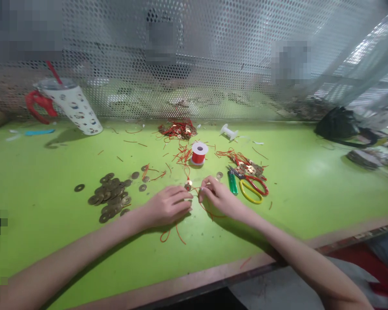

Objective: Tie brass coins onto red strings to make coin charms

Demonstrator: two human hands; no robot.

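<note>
My left hand (pixel 173 203) lies over the table with its fingers stretched out. Its fingertips are at a small coin charm (pixel 188 185), a couple of coins on red cord with a loop at the top. Just right of it, my right hand (pixel 213 193) is closed in a pinch on a thin red cord (pixel 195 188) that runs from the charm. More of that cord curves over the table beneath this hand. A looped red cord (pixel 164 235) shows below my left hand. Whether the left thumb touches the coins is hidden.
Loose holed coins (pixel 111 193) are heaped at left. A red cord spool (pixel 199 155) stands ahead. Scissors (pixel 252 185), a green-handled tool (pixel 233 183) and corded coins (pixel 248 165) lie at right. Farther back are another corded pile (pixel 179 129), a white spool (pixel 229 132) and a tumbler (pixel 74 105).
</note>
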